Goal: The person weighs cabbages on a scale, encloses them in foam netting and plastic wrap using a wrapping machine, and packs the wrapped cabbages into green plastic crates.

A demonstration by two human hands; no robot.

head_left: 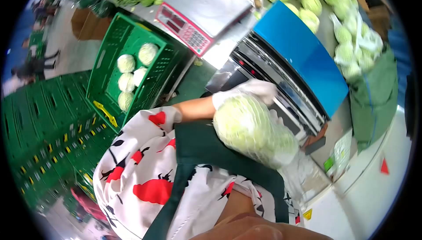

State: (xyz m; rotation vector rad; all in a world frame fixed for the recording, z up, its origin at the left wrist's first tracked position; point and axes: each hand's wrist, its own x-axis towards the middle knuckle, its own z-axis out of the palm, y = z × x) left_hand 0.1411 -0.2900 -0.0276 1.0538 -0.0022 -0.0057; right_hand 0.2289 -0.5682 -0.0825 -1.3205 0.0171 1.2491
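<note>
Close in front of my chest is a pale green cabbage bundle (241,123) in white netting, its lower right end bulging like a second head. My left hand (250,91), in a white glove, curls over its far upper side, beside the front of a blue-topped machine (303,60). A bit of white shows past the bundle's far edge and may be a glove fingertip. The bundle hides most of that area, so how my right hand is placed cannot be made out.
A digital scale (211,7) stands beyond the machine. Left of it, a green crate (103,75) holds several netted cabbages; stacked green crates (44,117) stand further left. Loose cabbages (312,5) and bagged ones (354,42) lie at the back right, above a green sack (373,99).
</note>
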